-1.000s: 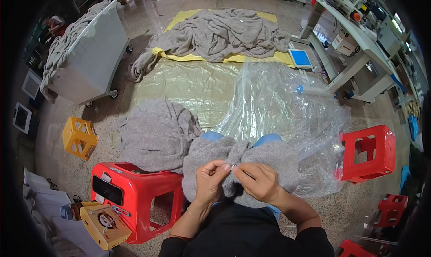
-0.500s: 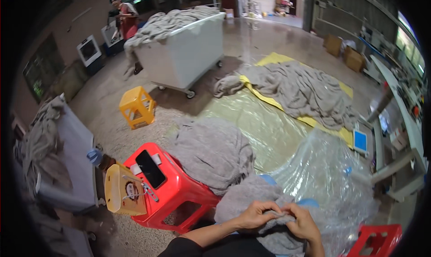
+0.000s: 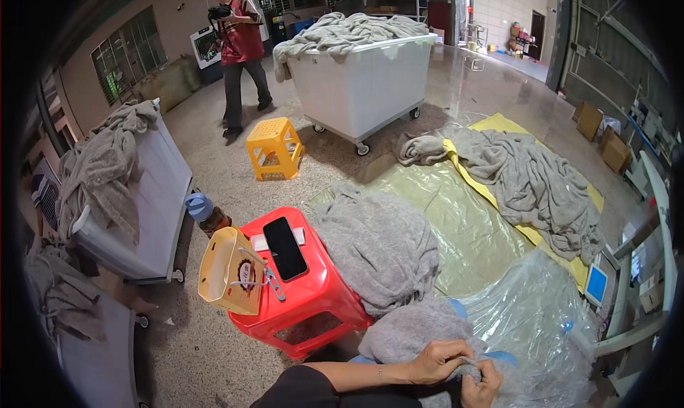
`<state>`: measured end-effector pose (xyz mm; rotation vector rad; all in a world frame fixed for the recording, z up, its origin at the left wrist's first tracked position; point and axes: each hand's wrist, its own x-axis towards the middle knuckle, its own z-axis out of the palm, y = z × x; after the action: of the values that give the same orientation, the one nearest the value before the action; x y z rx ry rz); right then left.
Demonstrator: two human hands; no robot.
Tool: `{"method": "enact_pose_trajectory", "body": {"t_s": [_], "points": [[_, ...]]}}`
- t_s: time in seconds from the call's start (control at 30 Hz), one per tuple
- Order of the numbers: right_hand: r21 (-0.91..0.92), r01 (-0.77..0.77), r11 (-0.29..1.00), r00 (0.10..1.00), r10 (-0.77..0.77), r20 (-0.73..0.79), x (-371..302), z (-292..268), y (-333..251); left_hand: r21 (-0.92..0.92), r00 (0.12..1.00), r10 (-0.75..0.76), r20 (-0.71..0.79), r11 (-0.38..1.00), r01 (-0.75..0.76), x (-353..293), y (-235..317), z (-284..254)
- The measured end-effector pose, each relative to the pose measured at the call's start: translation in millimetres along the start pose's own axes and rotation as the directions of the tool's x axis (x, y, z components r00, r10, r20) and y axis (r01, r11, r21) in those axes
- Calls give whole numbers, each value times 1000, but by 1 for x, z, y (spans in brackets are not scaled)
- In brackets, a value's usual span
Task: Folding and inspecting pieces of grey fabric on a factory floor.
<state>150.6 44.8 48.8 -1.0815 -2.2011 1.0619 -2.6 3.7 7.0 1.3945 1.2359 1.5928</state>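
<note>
A grey fluffy cloth [image 3: 410, 328] lies bunched over my lap. My left hand [image 3: 440, 362] is closed in a pinch on a fold of it. Right beside it, my right hand [image 3: 482, 386] grips the same cloth, its fingers curled around the edge. Just ahead rests a larger grey cloth heap [image 3: 377, 248], touching a red plastic stool [image 3: 324, 280]. On that stool are a black phone [image 3: 285, 248], a yellow open box [image 3: 228, 274] and a slim metal tool [image 3: 273, 285] against the box.
A white wheeled bin [image 3: 363, 84] heaped with grey cloth stands ahead, near a yellow stool [image 3: 274, 149]. A person in red [image 3: 242, 45] walks behind it. More bins [image 3: 153, 208] stand left. Clear plastic sheeting [image 3: 531, 322] and cloth on yellow sheeting [image 3: 527, 176] lie right.
My view has swung left, so the scene sits further right. The person in red has come nearer, walking beside the bin. My hands stay together on the grey cloth.
</note>
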Motion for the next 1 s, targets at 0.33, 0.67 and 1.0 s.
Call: {"method": "enact_pose_trajectory", "body": {"t_s": [0.33,0.67,1.0], "points": [[19,127,992,978,-128,164,6,-30,9,-171,945,-224,240,948,269,12,-7,-13],[90,-13,996,991,1,134,1,-21,13,-287,938,-213,275,913,291,22,4,-12],[-38,276,960,949,-278,-151,-2,1,9,59,995,82,50,995,-85,12,3,0]]}}
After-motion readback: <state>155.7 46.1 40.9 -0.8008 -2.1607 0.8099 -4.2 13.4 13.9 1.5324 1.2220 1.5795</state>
